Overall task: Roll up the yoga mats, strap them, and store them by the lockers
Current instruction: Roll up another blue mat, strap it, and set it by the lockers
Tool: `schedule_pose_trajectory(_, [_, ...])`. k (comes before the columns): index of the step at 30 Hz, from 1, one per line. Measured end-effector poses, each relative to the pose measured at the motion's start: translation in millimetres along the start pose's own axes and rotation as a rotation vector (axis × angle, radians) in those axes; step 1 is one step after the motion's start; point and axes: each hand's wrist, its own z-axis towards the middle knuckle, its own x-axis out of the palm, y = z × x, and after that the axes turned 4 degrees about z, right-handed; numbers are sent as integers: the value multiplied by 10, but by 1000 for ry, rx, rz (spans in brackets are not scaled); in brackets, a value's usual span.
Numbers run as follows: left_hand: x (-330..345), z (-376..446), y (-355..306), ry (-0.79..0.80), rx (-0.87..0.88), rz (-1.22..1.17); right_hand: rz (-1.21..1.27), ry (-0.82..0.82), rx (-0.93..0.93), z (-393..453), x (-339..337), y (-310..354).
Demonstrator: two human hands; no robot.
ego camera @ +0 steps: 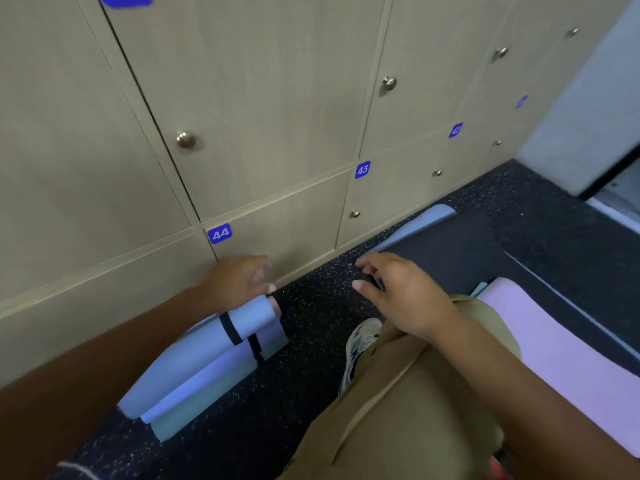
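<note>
The left hand (239, 280) rests at the far end of the top rolled mat (207, 351), fingers loosely curled over its rim; whether it truly grips is hard to tell. The right hand (394, 292) hovers over the speckled floor (311, 317), thumb and fingers apparently pinching a small dark thing, perhaps a strap, too blurred to be sure. Three rolled mats lie stacked at the left against the lockers (263, 133), below door 44, two black straps (230, 329) visible round them. To the right, a pink mat (554, 341) and a dark mat (450, 244) lie unrolled. To store well, I'd nudge the bundle flush with the locker base, ends aligned, so the top roll cannot slide off.
</note>
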Motion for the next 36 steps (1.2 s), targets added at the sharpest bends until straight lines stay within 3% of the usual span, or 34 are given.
schedule_pose_trajectory(8, [-551,-69,-1336,-90,300,78,-10,-220,26,-602,-858,-170])
schedule_pose_trajectory(16, [-567,-161,-2566,-139,566,28,-81,-350,182,-1710,-1313,-629])
schedule_pose_trajectory(30, [536,-792,-4662,0,1067,45,-66,-526,587,-3999,-1276,-1258])
schedule_pose_trajectory(36, [1236,-1292,-5256,147,1250,7,-2,-549,838,-4931,-1095,-1436])
